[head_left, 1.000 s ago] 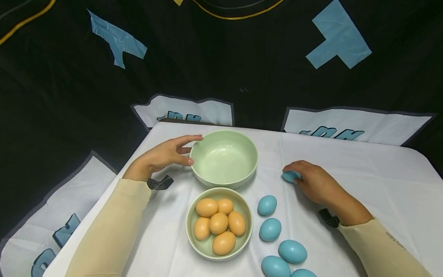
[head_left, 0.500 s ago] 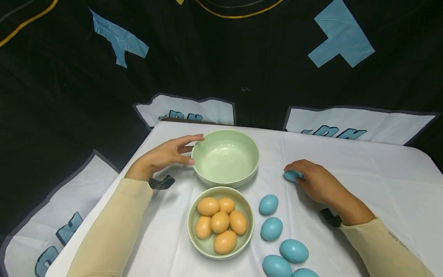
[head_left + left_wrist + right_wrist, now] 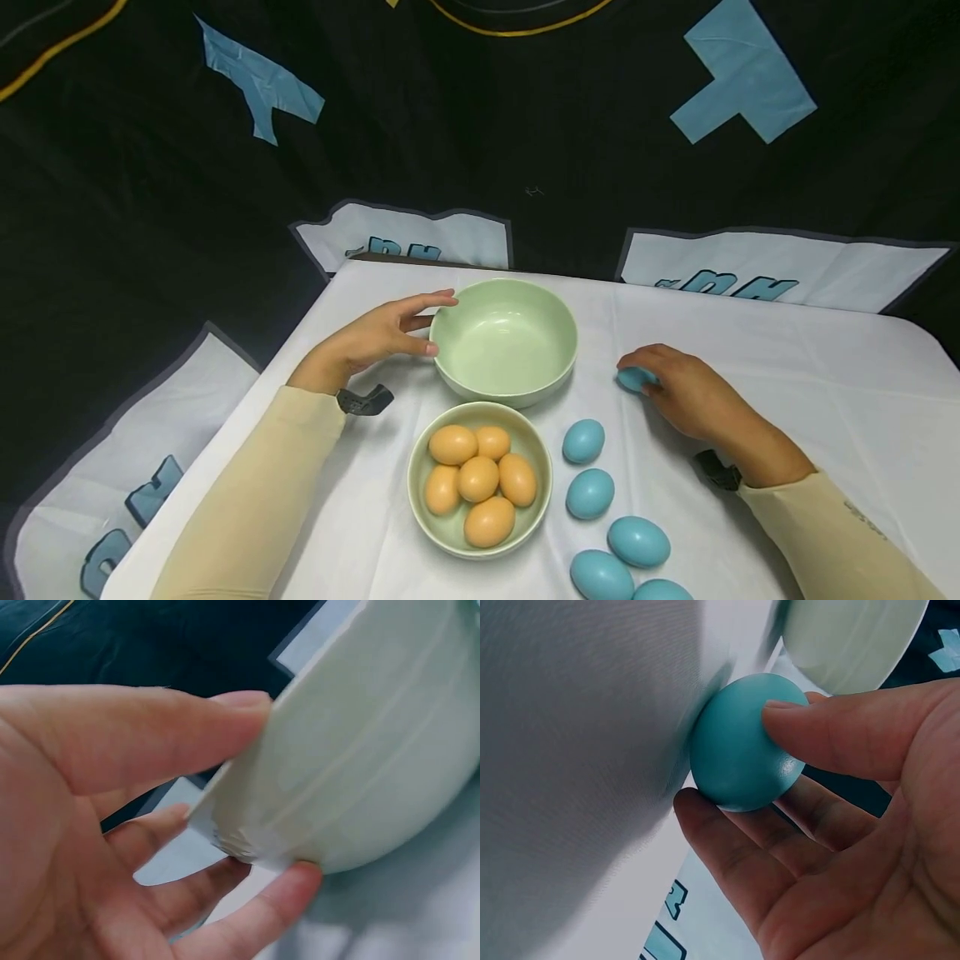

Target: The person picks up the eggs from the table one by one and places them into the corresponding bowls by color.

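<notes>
In the head view, my left hand [image 3: 386, 333] touches the left side of a large light green bowl [image 3: 504, 333], its fingers spread along the rim. Close up in the left wrist view, the thumb and fingertips rest on the outer wall of that bowl [image 3: 360, 750]. On the right of the table, my right hand [image 3: 686, 387] pinches a blue egg [image 3: 636, 378] between thumb and fingers. The right wrist view has this egg [image 3: 742, 742] at or very near the white cloth. Part of it is hidden by the thumb.
A smaller green bowl [image 3: 417, 508] with several orange-yellow eggs [image 3: 477, 478] stands in front of the large one. Several more blue eggs [image 3: 590, 493] lie to its right, running to the bottom of the view. White cloth [image 3: 810, 367] covers the table; a black curtain [image 3: 480, 150] hangs behind.
My left hand has pushed the large bowl slightly to the right. My right hand keeps its hold on the blue egg in about the same place. The head view has shifted a little.
</notes>
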Tool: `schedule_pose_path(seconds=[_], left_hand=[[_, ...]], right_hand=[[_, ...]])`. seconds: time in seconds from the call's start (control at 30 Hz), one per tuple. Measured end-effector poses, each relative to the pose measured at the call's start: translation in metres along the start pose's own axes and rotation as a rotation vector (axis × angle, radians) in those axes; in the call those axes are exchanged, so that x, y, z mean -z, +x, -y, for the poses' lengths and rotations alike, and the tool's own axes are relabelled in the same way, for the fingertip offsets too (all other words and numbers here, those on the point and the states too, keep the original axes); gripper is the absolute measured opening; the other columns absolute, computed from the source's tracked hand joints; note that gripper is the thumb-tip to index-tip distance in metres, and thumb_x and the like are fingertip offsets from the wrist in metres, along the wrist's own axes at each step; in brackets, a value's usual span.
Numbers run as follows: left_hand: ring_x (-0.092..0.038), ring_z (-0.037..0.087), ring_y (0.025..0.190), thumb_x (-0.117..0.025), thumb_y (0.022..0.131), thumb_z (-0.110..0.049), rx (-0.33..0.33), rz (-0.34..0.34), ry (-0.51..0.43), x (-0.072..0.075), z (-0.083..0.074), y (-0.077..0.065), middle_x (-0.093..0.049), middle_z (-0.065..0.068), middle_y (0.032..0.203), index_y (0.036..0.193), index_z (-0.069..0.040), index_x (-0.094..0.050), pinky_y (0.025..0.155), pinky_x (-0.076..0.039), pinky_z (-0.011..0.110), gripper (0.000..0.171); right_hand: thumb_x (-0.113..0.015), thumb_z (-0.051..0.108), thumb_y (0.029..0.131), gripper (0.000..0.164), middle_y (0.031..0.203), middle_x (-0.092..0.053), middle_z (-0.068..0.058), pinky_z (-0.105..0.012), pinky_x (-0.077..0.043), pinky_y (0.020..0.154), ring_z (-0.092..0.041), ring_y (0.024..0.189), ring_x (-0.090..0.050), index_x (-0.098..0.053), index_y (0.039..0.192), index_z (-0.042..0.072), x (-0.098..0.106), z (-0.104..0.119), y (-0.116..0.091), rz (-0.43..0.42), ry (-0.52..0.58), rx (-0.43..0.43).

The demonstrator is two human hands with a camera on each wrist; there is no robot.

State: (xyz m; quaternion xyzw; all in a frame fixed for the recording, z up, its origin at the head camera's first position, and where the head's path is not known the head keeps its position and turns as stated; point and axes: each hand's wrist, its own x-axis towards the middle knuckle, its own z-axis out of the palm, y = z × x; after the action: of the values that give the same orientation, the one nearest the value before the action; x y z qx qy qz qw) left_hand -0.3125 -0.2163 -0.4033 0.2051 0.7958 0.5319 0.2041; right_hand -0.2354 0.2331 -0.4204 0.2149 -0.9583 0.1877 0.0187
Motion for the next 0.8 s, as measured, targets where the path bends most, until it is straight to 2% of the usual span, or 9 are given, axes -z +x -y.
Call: schedule_pose_path(seconds=[0.17,0.23,0.33,0.47,0.57,0.8], left_hand=[[-0.04,0.029,0.157,-0.085,0.088,-0.012,0.006,-0.017,-0.038,-0.017,-0.004,0.006,-0.03,-0.016,0.173,0.154,-0.026,-0.054,0.128,-0.03,0.056,0.075],[-0.039,0.03,0.157,-0.084,0.089,-0.012,-0.01,-0.019,-0.038,-0.023,-0.005,0.009,-0.03,-0.015,0.173,0.155,-0.023,-0.054,0.129,-0.03,0.055,0.073],[-0.039,0.03,0.157,-0.082,0.091,-0.012,-0.033,-0.03,-0.024,-0.032,-0.007,0.012,-0.029,-0.013,0.174,0.154,-0.019,-0.054,0.124,-0.039,0.051,0.069],[-0.04,0.028,0.157,-0.078,0.094,-0.01,-0.044,-0.059,-0.003,-0.039,-0.007,0.013,-0.028,-0.01,0.175,0.153,-0.018,-0.055,0.108,-0.054,0.036,0.065],[-0.041,0.028,0.156,-0.077,0.094,-0.008,-0.055,-0.072,0.002,-0.042,-0.008,0.014,-0.027,-0.009,0.175,0.154,-0.019,-0.055,0.103,-0.056,0.028,0.064],[-0.039,0.026,0.157,-0.077,0.096,-0.012,-0.05,-0.062,-0.002,-0.042,-0.009,0.013,-0.027,-0.011,0.175,0.153,-0.021,-0.055,0.105,-0.055,0.028,0.062]], right_hand=[[-0.068,-0.009,0.093,0.043,0.134,-0.068,-0.015,-0.059,-0.052,0.108,-0.041,0.127,-0.064,-0.07,0.127,0.015,0.0,-0.001,0.0,0.005,0.006,0.01],[-0.068,-0.01,0.092,0.043,0.134,-0.068,-0.015,-0.059,-0.052,0.107,-0.041,0.126,-0.064,-0.07,0.127,0.015,0.0,-0.001,0.0,0.001,0.006,0.015],[-0.068,-0.01,0.092,0.042,0.133,-0.068,-0.015,-0.059,-0.053,0.107,-0.041,0.126,-0.065,-0.07,0.127,0.014,0.0,-0.001,0.0,-0.006,0.002,0.021],[-0.069,-0.01,0.092,0.042,0.133,-0.068,-0.015,-0.059,-0.053,0.106,-0.041,0.125,-0.065,-0.07,0.127,0.014,-0.001,-0.001,0.0,-0.005,-0.009,0.022],[-0.069,-0.01,0.092,0.043,0.133,-0.068,-0.015,-0.059,-0.054,0.106,-0.041,0.124,-0.066,-0.07,0.127,0.014,0.0,-0.001,0.0,-0.006,-0.016,0.023],[-0.069,-0.01,0.091,0.043,0.134,-0.068,-0.014,-0.058,-0.053,0.106,-0.04,0.125,-0.065,-0.071,0.126,0.015,0.0,-0.002,0.0,-0.002,-0.007,0.042]])
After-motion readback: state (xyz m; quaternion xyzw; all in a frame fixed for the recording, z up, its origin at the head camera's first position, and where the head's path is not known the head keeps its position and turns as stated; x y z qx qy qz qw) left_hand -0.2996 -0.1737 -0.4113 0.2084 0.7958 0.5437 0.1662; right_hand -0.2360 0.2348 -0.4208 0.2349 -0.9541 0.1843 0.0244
